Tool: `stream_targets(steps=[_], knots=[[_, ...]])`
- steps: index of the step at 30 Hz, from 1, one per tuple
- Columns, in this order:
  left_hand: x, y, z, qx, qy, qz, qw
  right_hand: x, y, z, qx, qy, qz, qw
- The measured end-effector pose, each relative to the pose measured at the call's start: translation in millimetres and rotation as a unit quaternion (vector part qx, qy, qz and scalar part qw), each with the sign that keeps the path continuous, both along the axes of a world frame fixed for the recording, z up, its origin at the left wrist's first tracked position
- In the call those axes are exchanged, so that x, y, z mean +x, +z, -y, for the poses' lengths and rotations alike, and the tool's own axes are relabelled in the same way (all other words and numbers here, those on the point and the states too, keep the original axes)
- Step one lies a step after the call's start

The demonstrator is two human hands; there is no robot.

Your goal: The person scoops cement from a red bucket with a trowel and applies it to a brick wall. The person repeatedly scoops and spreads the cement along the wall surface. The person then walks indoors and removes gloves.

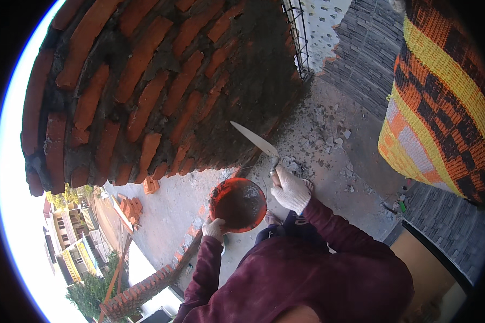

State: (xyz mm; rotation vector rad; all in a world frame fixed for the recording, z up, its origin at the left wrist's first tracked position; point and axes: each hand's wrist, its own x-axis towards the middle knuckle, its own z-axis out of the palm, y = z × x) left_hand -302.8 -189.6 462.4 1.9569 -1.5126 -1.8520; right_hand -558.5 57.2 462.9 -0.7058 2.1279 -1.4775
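Brick wall (167, 89) at eleven o'clock. Our left hand (214, 229) grips the orange bowl (223, 189), six o'clock; our right hand (292, 191) grasps the trowel (254, 138), one o'clock. We'd best keep bowl level, trowel steady.

Daylight floods in from the left, where the sky (16, 215) burns out to white with a bluish fringe along the rim. The brick wall (145, 102) stands in shade, darkest toward its right; the far buildings (73, 231) look pale and soft. Straight edges bend toward the black corners.
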Motion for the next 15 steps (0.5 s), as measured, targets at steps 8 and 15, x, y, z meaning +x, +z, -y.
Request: stream_targets(steps=[8, 15], knots=[[-71.7, -30.2, 0.4, -0.014, -0.104, -0.016, 0.994, 30.7, -131.0, -0.3, 0.299, 0.293, -0.120, 0.900], [-167.5, -44.9, -16.2, -0.034, -0.244, -0.057, 0.967, -40.6, -149.7, -5.6, 0.316, 0.262, 0.130, 0.902]])
